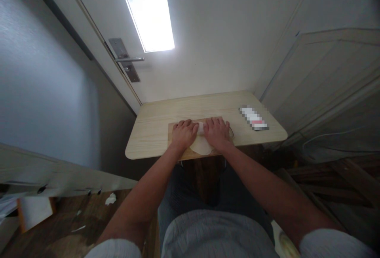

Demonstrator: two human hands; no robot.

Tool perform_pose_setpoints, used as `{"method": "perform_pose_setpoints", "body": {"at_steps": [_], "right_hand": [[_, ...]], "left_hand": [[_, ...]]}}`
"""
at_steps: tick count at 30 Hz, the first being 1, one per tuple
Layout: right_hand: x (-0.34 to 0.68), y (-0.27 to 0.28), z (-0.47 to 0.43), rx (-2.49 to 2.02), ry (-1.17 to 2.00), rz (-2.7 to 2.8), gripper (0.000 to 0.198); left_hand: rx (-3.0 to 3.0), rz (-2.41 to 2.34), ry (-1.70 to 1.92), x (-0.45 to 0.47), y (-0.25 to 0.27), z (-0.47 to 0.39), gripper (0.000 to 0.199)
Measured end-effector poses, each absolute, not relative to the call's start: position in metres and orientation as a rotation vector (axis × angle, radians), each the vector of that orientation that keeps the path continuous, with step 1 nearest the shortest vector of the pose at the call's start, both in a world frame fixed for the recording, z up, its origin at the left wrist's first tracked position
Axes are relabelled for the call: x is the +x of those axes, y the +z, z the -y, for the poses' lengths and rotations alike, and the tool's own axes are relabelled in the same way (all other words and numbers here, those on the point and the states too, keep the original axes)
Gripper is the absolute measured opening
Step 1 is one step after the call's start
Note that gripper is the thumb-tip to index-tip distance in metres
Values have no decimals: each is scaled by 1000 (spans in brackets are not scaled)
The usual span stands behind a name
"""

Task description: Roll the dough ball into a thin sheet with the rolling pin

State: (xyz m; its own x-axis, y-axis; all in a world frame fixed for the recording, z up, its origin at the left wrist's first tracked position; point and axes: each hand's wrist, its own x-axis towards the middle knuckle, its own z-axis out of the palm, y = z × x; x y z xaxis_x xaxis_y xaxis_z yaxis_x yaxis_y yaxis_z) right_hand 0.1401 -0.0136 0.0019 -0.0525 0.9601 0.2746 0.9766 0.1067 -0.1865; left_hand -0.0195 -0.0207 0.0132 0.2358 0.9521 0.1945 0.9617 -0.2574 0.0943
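Both hands rest side by side on a wooden board lying on a small light-wood table. My left hand and my right hand press palm-down on a pale flat round piece, like dough, which sticks out toward me from under them. A pale roll-like part shows between the two hands. The fingers are curled over it; I cannot tell whether they grip a roller or only the dough.
A small white and red object lies on the table's right side. A white door with a metal handle stands right behind the table. A grey wall is at left, cabinet panels at right. Paper scraps lie on the floor.
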Motion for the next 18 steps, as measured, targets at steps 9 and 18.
{"method": "perform_pose_setpoints", "body": {"at_steps": [9, 18], "right_hand": [[141, 0, 14, -1886, -66, 2090, 44], [140, -1, 4, -1905, -78, 2085, 45]], "left_hand": [[-2451, 1876, -360, -20, 12, 21, 48], [-2436, 1874, -367, -21, 11, 12, 46]]}}
